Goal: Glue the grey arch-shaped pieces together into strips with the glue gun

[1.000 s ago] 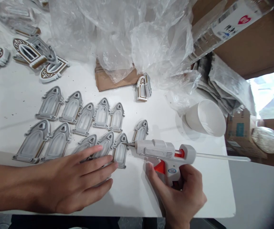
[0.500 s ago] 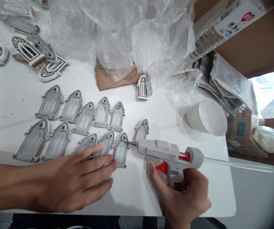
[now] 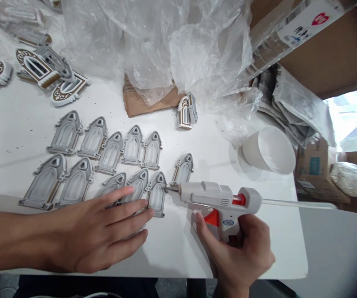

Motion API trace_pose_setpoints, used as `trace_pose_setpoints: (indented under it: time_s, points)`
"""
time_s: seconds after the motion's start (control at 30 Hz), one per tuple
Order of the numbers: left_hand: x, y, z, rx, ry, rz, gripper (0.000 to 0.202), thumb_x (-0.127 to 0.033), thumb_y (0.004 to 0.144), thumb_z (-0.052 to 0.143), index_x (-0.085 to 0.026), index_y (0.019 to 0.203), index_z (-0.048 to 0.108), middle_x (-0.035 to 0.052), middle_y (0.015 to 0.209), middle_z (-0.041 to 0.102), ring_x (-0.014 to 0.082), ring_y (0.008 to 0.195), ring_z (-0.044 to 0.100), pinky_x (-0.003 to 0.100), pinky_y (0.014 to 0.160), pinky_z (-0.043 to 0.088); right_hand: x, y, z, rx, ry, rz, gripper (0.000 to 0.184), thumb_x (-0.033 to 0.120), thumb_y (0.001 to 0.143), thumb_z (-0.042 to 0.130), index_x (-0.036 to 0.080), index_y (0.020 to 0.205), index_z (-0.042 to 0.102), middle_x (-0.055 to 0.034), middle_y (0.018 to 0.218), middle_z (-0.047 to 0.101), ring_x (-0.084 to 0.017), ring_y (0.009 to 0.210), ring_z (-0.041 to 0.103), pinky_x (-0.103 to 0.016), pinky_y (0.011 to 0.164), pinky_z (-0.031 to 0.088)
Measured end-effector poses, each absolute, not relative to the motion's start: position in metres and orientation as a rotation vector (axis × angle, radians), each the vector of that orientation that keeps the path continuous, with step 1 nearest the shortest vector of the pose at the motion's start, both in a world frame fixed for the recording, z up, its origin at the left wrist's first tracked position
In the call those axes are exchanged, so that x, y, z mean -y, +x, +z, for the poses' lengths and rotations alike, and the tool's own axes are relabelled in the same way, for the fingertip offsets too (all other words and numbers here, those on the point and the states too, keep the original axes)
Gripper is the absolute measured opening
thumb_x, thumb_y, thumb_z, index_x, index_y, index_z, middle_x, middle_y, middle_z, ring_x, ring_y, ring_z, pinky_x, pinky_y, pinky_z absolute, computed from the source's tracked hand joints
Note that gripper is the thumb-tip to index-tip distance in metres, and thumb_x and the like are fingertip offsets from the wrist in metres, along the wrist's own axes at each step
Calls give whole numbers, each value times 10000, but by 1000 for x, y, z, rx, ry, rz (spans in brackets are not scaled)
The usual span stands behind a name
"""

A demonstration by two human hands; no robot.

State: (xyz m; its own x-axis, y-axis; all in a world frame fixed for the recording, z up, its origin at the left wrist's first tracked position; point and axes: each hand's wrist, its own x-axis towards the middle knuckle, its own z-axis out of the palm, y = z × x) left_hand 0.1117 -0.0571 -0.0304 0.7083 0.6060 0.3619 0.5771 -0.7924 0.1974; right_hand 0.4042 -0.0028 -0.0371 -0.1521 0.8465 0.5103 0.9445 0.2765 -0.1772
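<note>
Little changed: your left hand (image 3: 104,238), fingers spread, over arched pieces (image 3: 156,199) left of glue gun (image 3: 206,193); right hand (image 3: 243,253) curled round it; nearest likely unfinished.

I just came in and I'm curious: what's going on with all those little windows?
A person's right hand holds a glue gun, its metal tip right by a little grey window. The left hand is spread over other windows in the same row. Another row lies behind, and one more window sits just past the gun. I can't tell whether glue is coming out.
</note>
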Motion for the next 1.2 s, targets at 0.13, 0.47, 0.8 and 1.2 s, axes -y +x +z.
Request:
trace_pose_setpoints:
  time_s: [0.13, 0.47, 0.8, 1.2]
  points:
    - [56, 111, -31, -968, 2873, 591, 279, -275, 915, 563, -225, 1173, 657, 56, 1305, 635, 245, 1227, 549, 463, 1136, 329, 4, 407, -36, 2007, -1600, -221, 560, 621, 688, 735, 136, 869, 520, 33, 633, 451, -11, 458, 360, -125, 398, 338]
    - [59, 113, -32, -1020, 2907, 544, 316, -336, 891, 618, -236, 1190, 644, 70, 1303, 627, 249, 1265, 524, 510, 1234, 162, 0, 415, -34, 2030, -1530, -218, 529, 587, 709, 731, 132, 866, 511, 37, 634, 454, -4, 465, 360, -112, 408, 333]
    - [64, 114, -40, -1109, 2834, 560, 344, -320, 888, 618, -214, 1216, 624, 93, 1293, 619, 268, 1319, 479, 534, 1231, 151, 3, 418, -33, 2114, -1438, -103, 451, 493, 721, 718, 122, 866, 507, 58, 593, 475, 11, 410, 369, -84, 384, 341]
    - [63, 115, -39, -1100, 2849, 586, 352, -309, 879, 633, -199, 1214, 624, 97, 1270, 635, 267, 1305, 490, 530, 1228, 172, 5, 420, -36, 2153, -1429, -27, 403, 405, 711, 742, 126, 871, 501, 65, 599, 475, 26, 412, 362, -65, 391, 330]
